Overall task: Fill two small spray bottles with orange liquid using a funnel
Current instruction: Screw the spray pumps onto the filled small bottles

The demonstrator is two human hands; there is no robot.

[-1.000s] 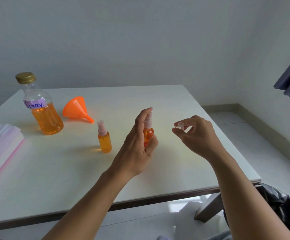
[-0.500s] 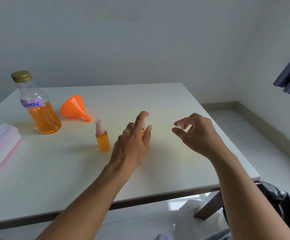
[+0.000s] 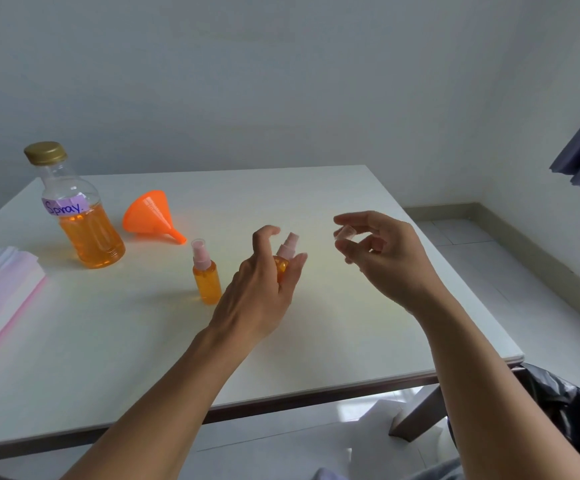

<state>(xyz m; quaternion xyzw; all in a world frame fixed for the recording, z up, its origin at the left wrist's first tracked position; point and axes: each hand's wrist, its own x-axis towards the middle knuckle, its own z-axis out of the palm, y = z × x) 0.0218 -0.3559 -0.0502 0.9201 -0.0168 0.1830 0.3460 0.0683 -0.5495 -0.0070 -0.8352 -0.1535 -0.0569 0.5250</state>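
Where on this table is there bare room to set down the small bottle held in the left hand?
Bare patches: the near strip of the table between the tissue pack and the forearms, and the far right corner beyond the right hand. Crowded: the far left, where the large bottle, funnel and standing spray bottle cluster beside the left hand.
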